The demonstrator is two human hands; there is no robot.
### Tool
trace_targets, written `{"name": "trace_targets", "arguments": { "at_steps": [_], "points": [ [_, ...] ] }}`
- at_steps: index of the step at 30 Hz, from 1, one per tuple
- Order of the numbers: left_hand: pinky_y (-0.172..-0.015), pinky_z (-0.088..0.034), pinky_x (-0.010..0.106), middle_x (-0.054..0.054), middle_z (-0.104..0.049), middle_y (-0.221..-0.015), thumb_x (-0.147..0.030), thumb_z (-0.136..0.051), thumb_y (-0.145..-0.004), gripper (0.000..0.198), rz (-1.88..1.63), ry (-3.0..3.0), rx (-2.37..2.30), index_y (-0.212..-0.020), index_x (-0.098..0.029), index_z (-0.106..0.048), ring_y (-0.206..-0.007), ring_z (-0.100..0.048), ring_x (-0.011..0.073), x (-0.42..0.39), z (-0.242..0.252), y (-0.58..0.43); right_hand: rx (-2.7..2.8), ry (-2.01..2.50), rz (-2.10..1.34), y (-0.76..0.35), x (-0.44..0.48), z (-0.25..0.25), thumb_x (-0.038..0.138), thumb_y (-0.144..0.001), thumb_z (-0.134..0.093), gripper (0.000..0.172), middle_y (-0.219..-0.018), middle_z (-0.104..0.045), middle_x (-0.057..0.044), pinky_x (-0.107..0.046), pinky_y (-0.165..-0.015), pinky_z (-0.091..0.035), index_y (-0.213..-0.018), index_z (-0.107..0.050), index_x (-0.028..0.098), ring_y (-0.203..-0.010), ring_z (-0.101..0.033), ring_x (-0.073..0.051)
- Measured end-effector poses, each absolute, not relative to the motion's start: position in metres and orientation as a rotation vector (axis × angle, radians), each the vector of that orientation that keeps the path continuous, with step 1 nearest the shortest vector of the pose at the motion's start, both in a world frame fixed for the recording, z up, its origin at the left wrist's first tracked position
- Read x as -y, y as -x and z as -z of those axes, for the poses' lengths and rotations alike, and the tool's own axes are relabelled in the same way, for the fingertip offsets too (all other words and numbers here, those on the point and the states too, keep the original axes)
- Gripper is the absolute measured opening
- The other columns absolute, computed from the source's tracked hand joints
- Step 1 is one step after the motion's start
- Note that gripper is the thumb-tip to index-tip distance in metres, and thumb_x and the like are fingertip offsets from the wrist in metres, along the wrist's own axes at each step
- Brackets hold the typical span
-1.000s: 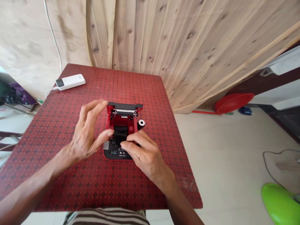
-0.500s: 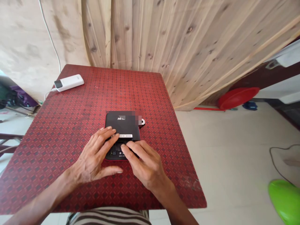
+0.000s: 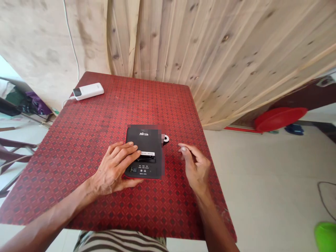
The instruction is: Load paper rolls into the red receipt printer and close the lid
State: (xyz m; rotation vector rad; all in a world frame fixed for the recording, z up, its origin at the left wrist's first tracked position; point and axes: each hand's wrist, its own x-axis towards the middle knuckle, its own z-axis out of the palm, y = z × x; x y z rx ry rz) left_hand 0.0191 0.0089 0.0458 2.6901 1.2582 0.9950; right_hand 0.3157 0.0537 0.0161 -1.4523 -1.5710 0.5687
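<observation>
A flat black device (image 3: 144, 142) with a red edge lies on the red patterned table, its printed side up. It bears a white label strip (image 3: 147, 153), a dark slot-like recess (image 3: 147, 159) with something black in it, and small printed symbols below. My left hand (image 3: 115, 168) holds it from the left, fingers across the top and thumb along the near edge. Right of the device, my right hand (image 3: 197, 168) is raised off it with thumb and forefinger pinched together; anything between them is too small and blurred to name.
Just beyond the device's right side is a round white piece (image 3: 166, 139) with a dark centre, partly pixelated. A white power bank (image 3: 90, 91) with a cable lies at the table's far left. A wooden wall (image 3: 168, 42) borders the back. A red basin (image 3: 280, 118) stands on the floor.
My right hand has left the recess area and moved right, away from the device. The recess and symbols are now uncovered. My left hand stays on the device; the camera view has shifted.
</observation>
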Motion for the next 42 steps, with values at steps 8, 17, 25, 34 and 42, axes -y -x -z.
{"name": "trace_targets", "arguments": {
  "at_steps": [8,17,25,34,42],
  "points": [
    [-0.105,-0.057,0.048,0.018,-0.06,-0.135,-0.042,-0.084,-0.084,0.078,-1.239,-2.589,-1.343,-0.149,-0.019,-0.047,-0.129,-0.061,0.0312,0.013,-0.032,-0.005,1.523,1.531,-0.77,-0.31,-0.06,0.019,0.051,-0.095,-0.06,0.037,-0.09,-0.079,-0.007,-0.035,-0.075,-0.056,-0.104,-0.078,0.019,-0.078,-0.071,-0.021],
    [-0.096,-0.061,0.045,0.016,-0.061,-0.135,-0.04,-0.075,-0.091,0.062,-1.24,-2.567,-1.414,-0.146,-0.026,-0.051,-0.124,-0.064,0.0294,0.021,-0.005,0.003,1.579,1.559,-0.736,-0.312,-0.061,0.019,0.048,-0.096,-0.06,0.034,-0.094,-0.08,-0.008,-0.035,-0.074,-0.055,-0.1,-0.079,0.02,-0.079,-0.072,-0.022],
    [-0.094,-0.062,0.043,0.017,-0.06,-0.136,-0.046,-0.071,-0.093,0.066,-1.194,-2.519,-1.425,-0.152,-0.026,-0.047,-0.123,-0.064,0.0289,0.022,-0.003,0.003,1.587,1.582,-0.711,-0.311,-0.062,0.018,0.047,-0.095,-0.06,0.032,-0.09,-0.08,-0.007,-0.034,-0.069,-0.054,-0.097,-0.079,0.021,-0.073,-0.069,-0.021],
    [-0.092,-0.063,0.041,0.017,-0.059,-0.137,-0.037,-0.079,-0.089,0.068,-1.232,-2.399,-1.369,-0.149,-0.025,-0.05,-0.12,-0.064,0.0265,0.021,0.001,0.002,1.601,1.581,-0.715,-0.311,-0.062,0.016,0.043,-0.096,-0.06,0.029,-0.089,-0.079,-0.006,-0.033,-0.068,-0.053,-0.096,-0.079,0.021,-0.072,-0.068,-0.02],
    [-0.088,-0.062,0.04,0.014,-0.058,-0.136,-0.028,-0.078,-0.088,0.06,-1.242,-2.267,-1.371,-0.143,-0.029,-0.053,-0.117,-0.064,0.0251,0.018,-0.012,-0.003,1.585,1.606,-0.722,-0.311,-0.062,0.015,0.042,-0.096,-0.061,0.028,-0.088,-0.079,-0.006,-0.032,-0.067,-0.052,-0.096,-0.079,0.021,-0.071,-0.068,-0.019]
  ]
}}
